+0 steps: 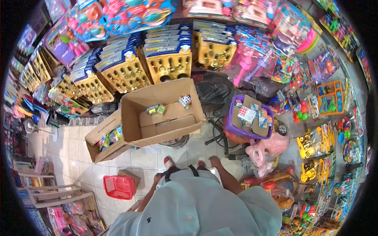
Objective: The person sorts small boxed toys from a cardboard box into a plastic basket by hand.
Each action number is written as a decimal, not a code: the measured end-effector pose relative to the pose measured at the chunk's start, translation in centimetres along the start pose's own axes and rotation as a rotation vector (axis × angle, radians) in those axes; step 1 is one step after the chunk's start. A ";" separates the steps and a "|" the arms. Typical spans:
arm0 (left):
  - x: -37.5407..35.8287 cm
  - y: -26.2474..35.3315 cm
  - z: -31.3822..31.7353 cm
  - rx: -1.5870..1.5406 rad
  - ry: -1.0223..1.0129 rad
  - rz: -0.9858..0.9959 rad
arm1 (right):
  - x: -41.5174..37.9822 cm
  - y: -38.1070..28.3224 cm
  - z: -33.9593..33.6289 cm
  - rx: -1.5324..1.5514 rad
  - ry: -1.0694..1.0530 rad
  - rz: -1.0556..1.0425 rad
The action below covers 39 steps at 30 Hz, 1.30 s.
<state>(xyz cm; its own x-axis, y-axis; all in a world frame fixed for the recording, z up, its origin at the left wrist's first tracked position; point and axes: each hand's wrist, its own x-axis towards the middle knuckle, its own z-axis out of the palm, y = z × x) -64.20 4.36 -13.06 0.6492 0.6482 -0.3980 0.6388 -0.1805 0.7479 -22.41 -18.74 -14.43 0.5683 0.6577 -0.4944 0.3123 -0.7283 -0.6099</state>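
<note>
Both arms hang beside my body. My right hand (215, 161) is low on the right side, small in view, with nothing seen in it; its fingers are too small to make out. My left hand (158, 177) is low on the left, its fingers partly hidden. Ahead stands an open cardboard box (136, 131) with a green packaged toy (156, 109) and a boxed puzzle cube (185, 101) inside. To its right, a purple basket (236, 131) holds several boxed cubes, among them a white-and-red one (246, 113), around cardboard flaps.
A smaller cardboard box (93, 154) with colourful packets leans left of the large one. A red basket (119, 187) sits on the tiled floor. Yellow play-set packs (167, 67) hang ahead. Pink wrapped toys (265, 147) and packaged toy vehicles (315, 143) stand on the right.
</note>
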 end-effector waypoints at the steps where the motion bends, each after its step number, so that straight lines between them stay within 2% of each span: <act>1: 0.4 -0.5 -0.7 -0.088 -0.003 -0.054 | -0.4 -5.2 -1.3 0.089 -0.123 0.132; 3: 1.2 1.3 -3.8 -0.108 -0.093 -0.069 | 0.7 -11.0 0.0 -0.105 -0.199 0.197; 4: 2.3 0.0 -4.6 -0.100 -0.161 -0.036 | 0.7 -14.1 0.5 -0.119 -0.209 0.195; 6: 3.6 -2.1 -6.2 -0.096 -0.347 -0.036 | -0.2 -19.5 1.6 -0.432 -0.330 0.217; 7: 4.0 -2.7 -7.6 -0.096 -0.346 -0.042 | 0.1 -20.8 2.4 -0.431 -0.336 0.215; 9: 5.7 -3.4 -10.5 -0.128 -0.629 -0.190 | 1.2 -22.5 3.9 -0.666 -0.502 0.129; 10: 4.2 4.5 -14.4 -0.261 -0.556 -0.647 | 1.5 -23.2 4.2 -0.662 -0.501 0.133; 11: 4.9 4.3 -15.5 -0.257 -0.562 -0.647 | 1.7 -23.8 4.3 -0.689 -0.472 0.090; 13: 6.1 3.1 -17.0 -0.235 -0.789 -0.597 | 2.3 -25.3 4.4 -0.713 -0.446 0.063; 14: 6.9 2.8 -17.2 -0.179 -0.837 -0.579 | 2.8 -26.2 4.2 -0.679 -0.457 0.014; 15: 7.4 2.5 -17.5 -0.010 -0.881 -0.378 | 3.0 -26.7 3.9 -0.647 -0.472 -0.032; 16: 8.9 -1.2 -15.7 0.167 -0.850 -0.106 | 2.4 -27.8 3.3 -0.651 -0.480 -0.015; 17: 10.6 -4.4 -13.7 0.339 -0.799 0.170 | 1.5 -29.4 2.3 -0.592 -0.468 -0.093; 18: 9.7 -1.1 -14.9 0.241 -0.647 0.105 | 0.7 -31.3 1.0 -0.533 -0.450 -0.175; 19: 9.1 2.5 -16.4 0.204 -0.617 0.090 | 0.1 -32.7 -0.1 -0.538 -0.450 -0.167; 21: 7.5 12.0 -20.4 0.129 -0.556 0.065 | -1.2 -35.4 -2.3 -0.357 -0.582 -0.259; 22: 7.0 15.0 -21.7 0.188 -0.530 0.163 | -2.1 -37.2 -3.8 -0.362 -0.590 -0.252; 24: 5.9 21.6 -25.3 0.083 -0.590 0.201 | -3.8 -41.5 -7.3 0.226 -0.835 -0.070; 25: 5.7 24.4 -26.9 -0.008 -0.639 0.248 | -4.0 -43.4 -9.0 0.223 -0.848 -0.068; 27: 5.6 28.1 -29.1 -0.071 -0.584 0.290 | -3.2 -46.6 -12.3 0.497 -0.982 -0.303; 29: 6.8 30.5 -30.7 -0.117 -0.531 0.329 | -1.0 -48.7 -14.3 0.532 -0.970 -0.368; 30: 7.9 31.5 -31.7 -0.010 -0.470 0.317 | 0.5 -49.6 -14.8 0.564 -0.944 -0.429; 31: 9.0 32.2 -32.7 0.097 -0.409 0.307 | 2.4 -50.3 -14.9 0.577 -0.951 -0.439; 32: 10.5 32.4 -33.4 0.112 -0.404 0.302 | 4.8 -50.7 -14.8 0.532 -0.854 -0.359; 33: 12.4 32.1 -33.6 0.134 -0.311 0.311 | 7.4 -51.0 -14.7 0.484 -0.754 -0.280; 34: 14.5 31.6 -33.6 0.153 -0.220 0.319 | 9.9 -51.3 -14.4 0.488 -0.756 -0.290; 36: 19.9 28.1 -32.7 0.159 -0.202 0.321 | 14.5 -51.4 -12.8 0.406 -0.622 -0.326; 37: 22.8 26.1 -31.9 0.156 -0.186 0.328 | 16.6 -51.7 -12.3 0.409 -0.623 -0.325; 38: 25.8 24.4 -31.1 0.157 -0.190 0.325 | 18.5 -52.2 -11.7 0.270 -0.565 -0.392; 39: 28.4 22.8 -30.1 0.269 -0.211 0.232 | 19.9 -52.2 -10.4 0.132 -0.509 -0.456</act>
<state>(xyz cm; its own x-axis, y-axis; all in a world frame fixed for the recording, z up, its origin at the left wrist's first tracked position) -43.67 40.92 8.67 0.8412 0.4068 -0.3562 0.5325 -0.5089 0.6764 -19.45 30.34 14.01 -0.0353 0.9241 -0.3805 0.3219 -0.3499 -0.8797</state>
